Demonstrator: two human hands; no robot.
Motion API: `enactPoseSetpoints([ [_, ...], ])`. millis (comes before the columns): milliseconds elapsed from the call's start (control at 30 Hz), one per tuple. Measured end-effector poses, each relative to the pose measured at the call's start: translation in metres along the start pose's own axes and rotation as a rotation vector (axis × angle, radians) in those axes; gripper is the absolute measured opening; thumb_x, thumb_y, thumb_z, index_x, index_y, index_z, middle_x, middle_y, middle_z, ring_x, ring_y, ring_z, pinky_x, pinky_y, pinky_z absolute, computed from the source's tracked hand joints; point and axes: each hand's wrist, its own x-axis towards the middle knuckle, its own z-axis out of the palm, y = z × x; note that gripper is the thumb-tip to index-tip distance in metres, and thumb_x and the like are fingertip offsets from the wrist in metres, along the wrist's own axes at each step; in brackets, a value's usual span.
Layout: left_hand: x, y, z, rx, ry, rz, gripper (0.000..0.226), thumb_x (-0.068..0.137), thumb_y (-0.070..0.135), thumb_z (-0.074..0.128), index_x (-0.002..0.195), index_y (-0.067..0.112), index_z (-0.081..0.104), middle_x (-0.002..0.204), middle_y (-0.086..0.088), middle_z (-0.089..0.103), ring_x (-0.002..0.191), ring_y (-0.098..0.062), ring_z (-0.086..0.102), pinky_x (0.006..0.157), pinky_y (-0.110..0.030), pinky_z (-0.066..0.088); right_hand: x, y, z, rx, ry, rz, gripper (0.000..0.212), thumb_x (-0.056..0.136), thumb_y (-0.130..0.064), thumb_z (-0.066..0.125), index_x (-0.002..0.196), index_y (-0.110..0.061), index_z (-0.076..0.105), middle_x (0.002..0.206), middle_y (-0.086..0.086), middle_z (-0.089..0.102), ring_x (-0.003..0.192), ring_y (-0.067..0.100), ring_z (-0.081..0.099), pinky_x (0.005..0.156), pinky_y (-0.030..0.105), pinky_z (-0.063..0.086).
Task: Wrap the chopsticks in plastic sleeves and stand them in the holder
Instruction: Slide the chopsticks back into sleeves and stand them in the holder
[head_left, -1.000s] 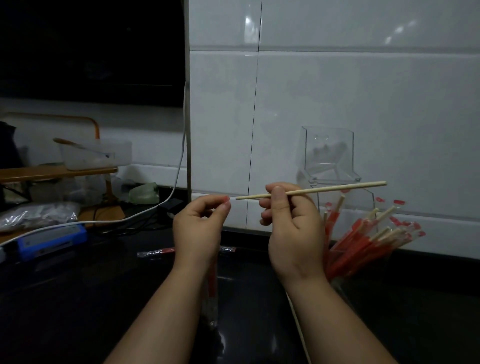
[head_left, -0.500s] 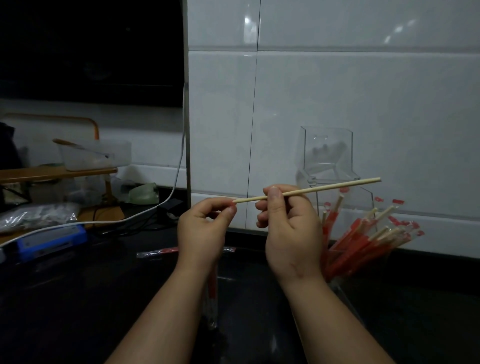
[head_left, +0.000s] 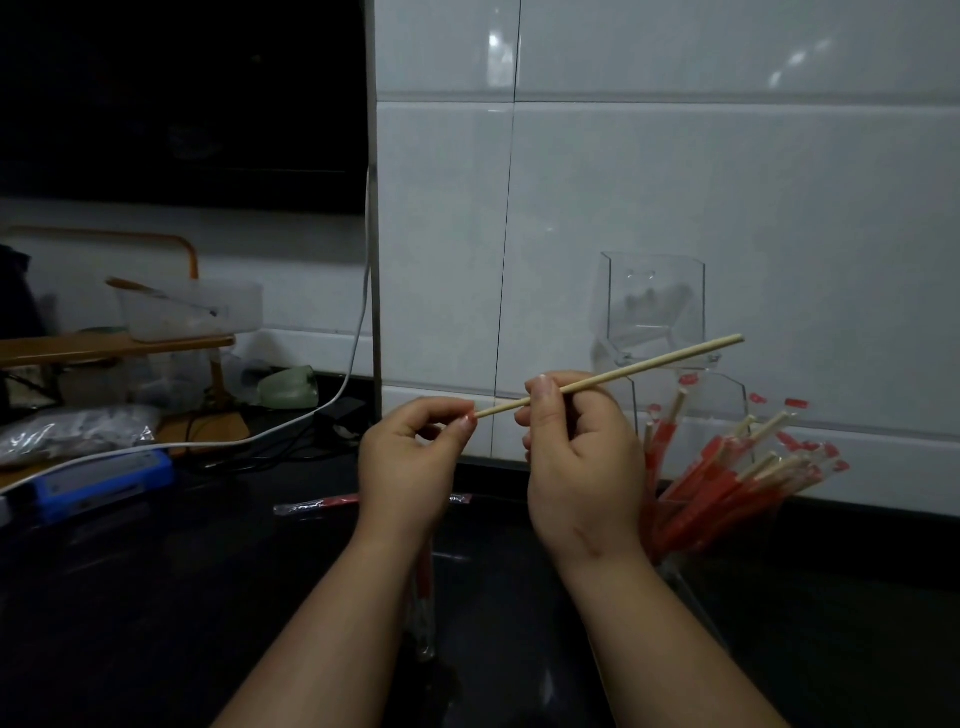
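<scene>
My right hand (head_left: 582, 467) grips a bare wooden chopstick (head_left: 649, 364) near its thin end, and the thick end points up to the right. The thin tip meets the pinched fingertips of my left hand (head_left: 410, 462). A clear plastic sleeve with red print (head_left: 425, 587) hangs down below that hand, between my forearms; its top is hidden in the fingers. To the right, several chopsticks in red sleeves (head_left: 727, 483) fan out of a clear holder (head_left: 675, 566) on the black counter.
A loose red-printed sleeve (head_left: 322, 504) lies on the counter behind my left hand. A clear box (head_left: 654, 312) hangs on the white tiled wall. At left are a white cable (head_left: 311, 415), a blue device (head_left: 104, 483) and a cluttered wooden rack (head_left: 104, 343).
The chopstick's thin tip has closed the small gap to my left fingertips, and its far end has tilted upward. Both hands stay in about the same place.
</scene>
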Motion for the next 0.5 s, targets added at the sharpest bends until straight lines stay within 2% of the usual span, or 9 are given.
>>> enactPoseSetpoints([
  [133,-0.0006,-0.0020,0.0015,0.016,-0.009,-0.005,0.029,0.085,0.008,0.073,0.077,0.036,0.073,0.068,0.021,0.066,0.065,0.000,0.054,0.064,-0.033,0.052,-0.0006,-0.0039,-0.0006,0.018,-0.014,0.014,0.023,0.099,-0.022,0.055,0.080,-0.033,0.058,0.071,0.006,0.064,0.063,0.017,0.058,0.056,0.032,0.048],
  [233,-0.0011,-0.0026,0.0014,0.026,-0.016,-0.003,0.028,0.086,0.009,0.073,0.077,0.036,0.072,0.069,0.022,0.066,0.066,0.000,0.054,0.064,-0.042,0.054,0.0000,-0.0027,-0.0005,-0.019,-0.001,0.006,0.022,0.099,-0.023,0.055,0.080,-0.034,0.058,0.071,0.000,0.065,0.066,0.013,0.061,0.056,0.023,0.048],
  [333,-0.0015,-0.0017,0.0013,0.042,-0.026,-0.013,0.026,0.086,0.011,0.073,0.079,0.036,0.072,0.069,0.024,0.064,0.064,0.000,0.054,0.065,-0.048,0.057,0.0002,-0.0010,-0.0013,-0.022,0.014,0.033,0.022,0.099,-0.025,0.055,0.079,-0.034,0.059,0.072,-0.001,0.066,0.065,0.013,0.062,0.056,0.028,0.049],
  [400,-0.0021,-0.0015,0.0011,0.054,-0.042,-0.014,0.025,0.086,0.011,0.074,0.080,0.036,0.072,0.072,0.025,0.065,0.068,-0.001,0.056,0.066,-0.046,0.058,0.0006,-0.0007,-0.0016,-0.026,0.014,0.041,0.022,0.099,-0.026,0.055,0.078,-0.033,0.059,0.071,-0.001,0.066,0.065,0.013,0.062,0.056,0.027,0.049],
  [500,-0.0024,-0.0024,0.0010,0.081,-0.060,0.014,0.027,0.083,0.012,0.076,0.080,0.038,0.071,0.080,0.023,0.068,0.078,-0.003,0.060,0.072,-0.034,0.053,0.0013,0.0003,-0.0015,-0.057,0.001,0.061,0.022,0.099,-0.029,0.054,0.078,-0.033,0.059,0.072,-0.003,0.066,0.068,0.010,0.062,0.057,0.023,0.048],
])
